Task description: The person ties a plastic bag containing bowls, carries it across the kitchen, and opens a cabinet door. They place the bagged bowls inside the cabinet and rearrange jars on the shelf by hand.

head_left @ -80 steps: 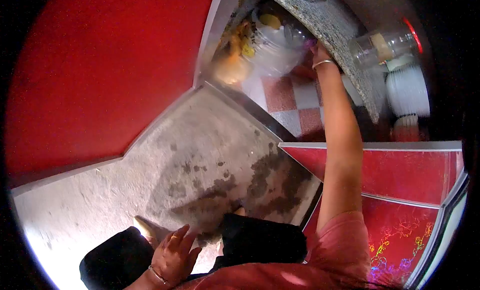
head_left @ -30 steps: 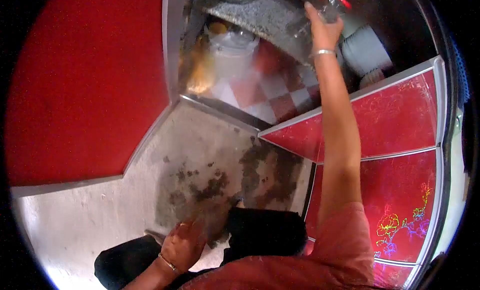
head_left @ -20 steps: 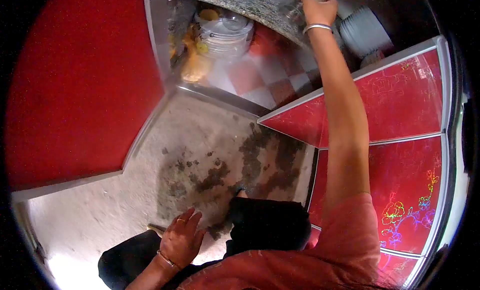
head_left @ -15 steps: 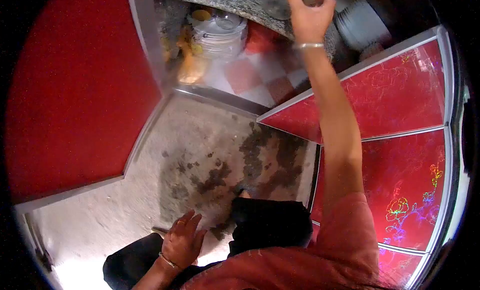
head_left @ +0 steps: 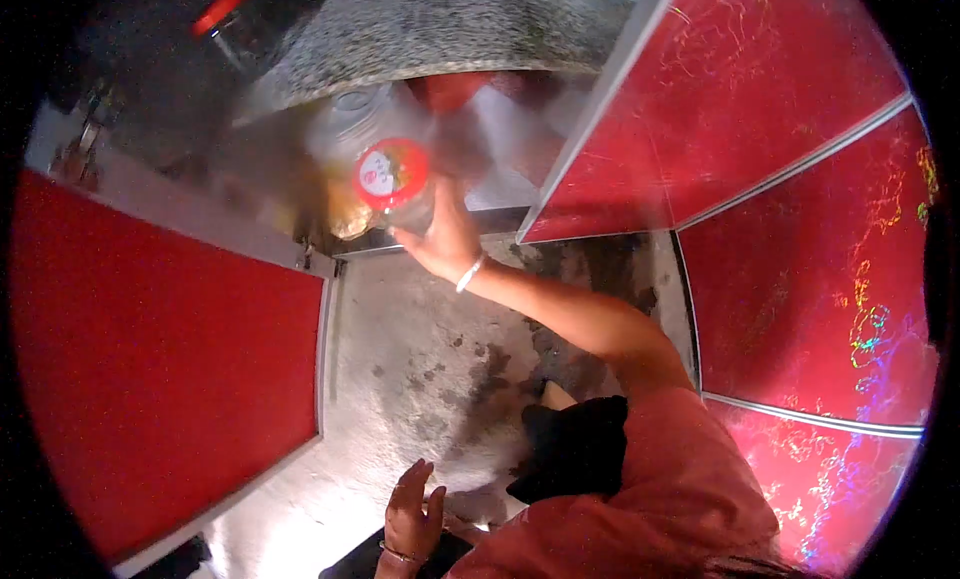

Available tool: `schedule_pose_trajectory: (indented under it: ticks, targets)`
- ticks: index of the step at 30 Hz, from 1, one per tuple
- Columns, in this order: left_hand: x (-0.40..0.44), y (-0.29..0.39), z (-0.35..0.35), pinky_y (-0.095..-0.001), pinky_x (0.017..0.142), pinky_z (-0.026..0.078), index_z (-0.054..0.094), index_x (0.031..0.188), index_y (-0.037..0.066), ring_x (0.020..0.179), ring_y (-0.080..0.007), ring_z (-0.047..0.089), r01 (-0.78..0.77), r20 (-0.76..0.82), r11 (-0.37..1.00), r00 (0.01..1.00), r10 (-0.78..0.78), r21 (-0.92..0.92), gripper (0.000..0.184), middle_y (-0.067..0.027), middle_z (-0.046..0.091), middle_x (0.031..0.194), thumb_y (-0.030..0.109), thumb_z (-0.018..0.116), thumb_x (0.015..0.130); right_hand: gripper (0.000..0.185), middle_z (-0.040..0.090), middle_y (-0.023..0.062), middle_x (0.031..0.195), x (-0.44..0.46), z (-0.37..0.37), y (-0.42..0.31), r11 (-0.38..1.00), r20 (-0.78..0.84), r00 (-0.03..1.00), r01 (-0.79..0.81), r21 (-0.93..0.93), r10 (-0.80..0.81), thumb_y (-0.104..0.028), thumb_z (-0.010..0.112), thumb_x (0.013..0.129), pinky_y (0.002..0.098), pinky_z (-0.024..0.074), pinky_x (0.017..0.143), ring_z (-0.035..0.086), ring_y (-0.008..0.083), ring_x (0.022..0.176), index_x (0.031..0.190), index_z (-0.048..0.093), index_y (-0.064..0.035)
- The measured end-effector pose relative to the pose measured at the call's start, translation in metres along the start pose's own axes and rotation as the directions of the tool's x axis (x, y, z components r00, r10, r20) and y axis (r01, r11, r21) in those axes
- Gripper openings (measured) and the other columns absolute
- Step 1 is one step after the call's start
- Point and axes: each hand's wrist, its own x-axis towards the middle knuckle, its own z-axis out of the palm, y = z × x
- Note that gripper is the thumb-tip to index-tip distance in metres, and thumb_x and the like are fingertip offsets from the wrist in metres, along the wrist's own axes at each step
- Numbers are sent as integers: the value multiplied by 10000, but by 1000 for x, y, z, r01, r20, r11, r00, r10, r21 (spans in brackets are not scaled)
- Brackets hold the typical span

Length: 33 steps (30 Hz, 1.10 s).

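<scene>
A clear jar with a red lid (head_left: 392,173) is gripped by my right hand (head_left: 447,237), in front of the open cabinet. The lid carries a white and green label and faces up towards me. Behind the jar, partly hidden and blurred, are stacked pale containers (head_left: 352,117) and a yellowish bag (head_left: 350,222). My left hand (head_left: 412,514) hangs low near my lap, its fingers apart and nothing in it.
A granite shelf (head_left: 450,29) crosses the top, with another red-lidded jar (head_left: 220,11) at the upper left. Red cabinet doors stand open at the left (head_left: 180,359) and right (head_left: 800,229). Below lies the grey floor (head_left: 385,329), with dark wet patches.
My right hand has come down and left from the shelf area, now with the red-lidded jar in it. The view has swung left. My left hand stays low, near my lap.
</scene>
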Motion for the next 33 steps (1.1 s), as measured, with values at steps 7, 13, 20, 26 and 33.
schedule_pose_trajectory:
  ticks: [7, 13, 20, 26, 33]
  targets:
    - [-3, -22, 12, -396, 853, 455, 535, 1090, -9, 1009, -358, 554, 186, -31, 982, 982, -187, -42, 306, -204, 575, 1083, 92, 578, 804, 647, 421, 240, 1044, 61, 62, 112, 978, -306, 934, -206, -34, 187, -107, 699, 616, 463, 400, 851, 432, 426, 1021, 1143, 343, 17]
    - [-1, 0, 8, -385, 836, 464, 517, 1154, 10, 1040, -330, 540, 324, 7, 938, 946, -325, -124, 335, -182, 554, 1141, 118, 563, 840, 699, 442, 224, 1079, 125, 111, 212, 968, -410, 877, -236, 90, 252, -82, 717, 559, 450, 379, 876, 434, 396, 1022, 1161, 372, 3]
    - [-13, -10, 13, -389, 885, 441, 501, 1176, -2, 1053, -362, 523, 308, -24, 946, 950, -312, -98, 336, -202, 545, 1151, 145, 521, 875, 615, 542, 155, 1004, 144, 108, 214, 948, -401, 860, -298, 110, 317, -143, 733, 563, 402, 432, 814, 522, 306, 954, 1110, 472, -38]
    - [-11, -9, 15, -393, 883, 444, 496, 1177, -2, 1054, -366, 522, 379, -12, 922, 925, -381, -79, 344, -211, 538, 1155, 173, 510, 882, 721, 469, 211, 1098, 153, 108, 205, 895, -317, 924, -314, -315, 213, -288, 725, 569, 450, 358, 884, 449, 363, 1032, 1155, 396, -26]
    - [-7, -3, 13, -397, 893, 438, 475, 1204, 14, 1060, -366, 519, 331, 7, 942, 944, -331, -58, 368, -201, 530, 1171, 167, 513, 872, 846, 411, 215, 1225, 155, 109, 219, 941, -171, 945, -305, -145, 280, -75, 715, 631, 427, 301, 978, 394, 363, 1133, 1314, 225, 22]
